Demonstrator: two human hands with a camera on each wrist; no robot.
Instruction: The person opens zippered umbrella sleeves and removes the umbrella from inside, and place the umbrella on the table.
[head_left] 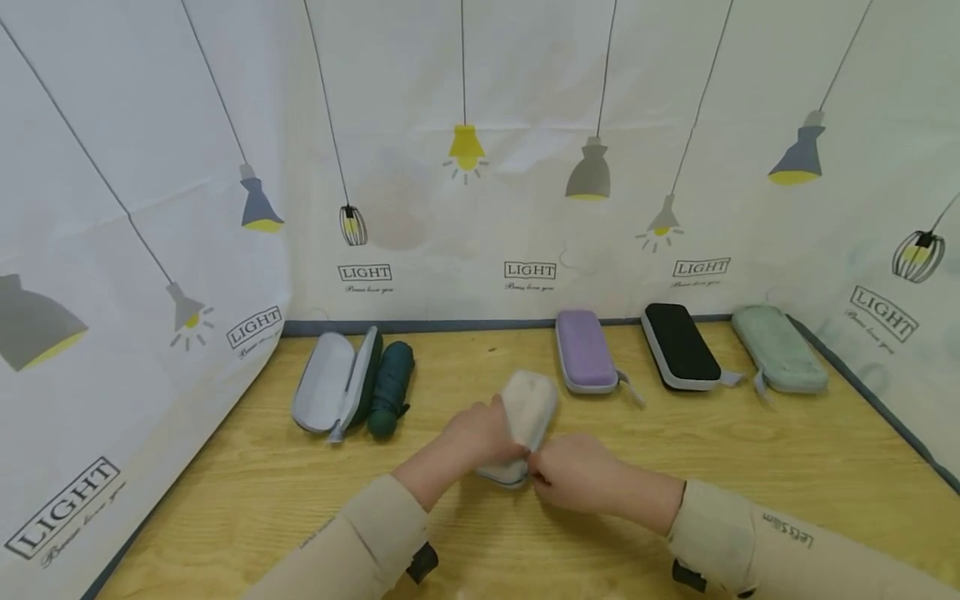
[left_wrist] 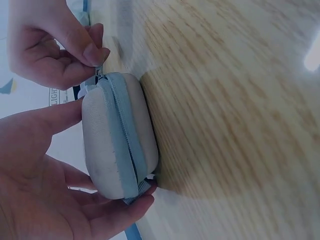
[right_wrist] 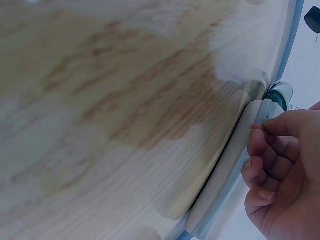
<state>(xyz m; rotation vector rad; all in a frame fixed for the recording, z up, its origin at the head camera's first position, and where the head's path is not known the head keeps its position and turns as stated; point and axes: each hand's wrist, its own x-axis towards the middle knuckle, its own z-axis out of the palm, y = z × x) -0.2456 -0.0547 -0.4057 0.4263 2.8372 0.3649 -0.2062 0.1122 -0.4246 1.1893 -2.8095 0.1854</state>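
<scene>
A cream zip case [head_left: 531, 402] rests on the wooden table in front of me. My left hand [head_left: 480, 433] grips it, with the thumb and fingers around its sides in the left wrist view. Along the edge of the case runs a pale blue zipper [left_wrist: 122, 122], which looks closed where it shows. My right hand [head_left: 576, 473] pinches the zipper pull [left_wrist: 99, 72] at one corner, its other fingers curled in. In the right wrist view that hand [right_wrist: 285, 165] hides part of the case's side.
An open dark green case [head_left: 322, 383] with a pale lining lies at the left, beside a folded dark green umbrella [head_left: 392, 385]. Purple [head_left: 585, 348], black [head_left: 681, 343] and pale green [head_left: 783, 348] cases lie along the back right. A printed backdrop [head_left: 525, 225] encloses the table [head_left: 247, 500].
</scene>
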